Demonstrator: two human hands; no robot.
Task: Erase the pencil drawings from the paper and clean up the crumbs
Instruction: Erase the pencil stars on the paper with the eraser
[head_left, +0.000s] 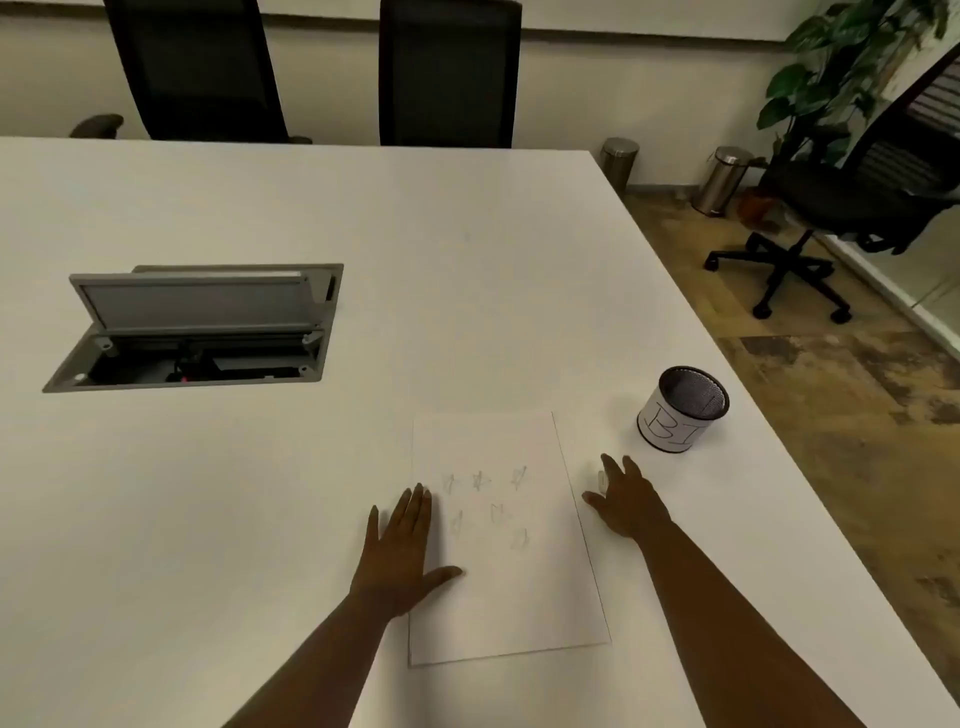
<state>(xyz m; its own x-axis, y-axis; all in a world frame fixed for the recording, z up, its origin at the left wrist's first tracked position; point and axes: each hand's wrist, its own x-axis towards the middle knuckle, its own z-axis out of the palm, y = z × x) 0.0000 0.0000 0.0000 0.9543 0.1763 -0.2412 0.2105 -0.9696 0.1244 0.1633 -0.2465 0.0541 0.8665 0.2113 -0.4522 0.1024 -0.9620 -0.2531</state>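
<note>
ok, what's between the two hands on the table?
The paper with faint pencil drawings. The left hand rests flat on its left edge; the right hand is just off its right edge. Head view.

Both bare forearms reach in from the near edge, angled toward the far side. The left hand (402, 558) lies flat, palm down, fingers straight and close together, thumb splayed out to the right. The right hand (626, 501) (further out and to the right) is also palm down, fingers loosely spread and extended, thumb pointing left. Neither hand grips anything.
</note>
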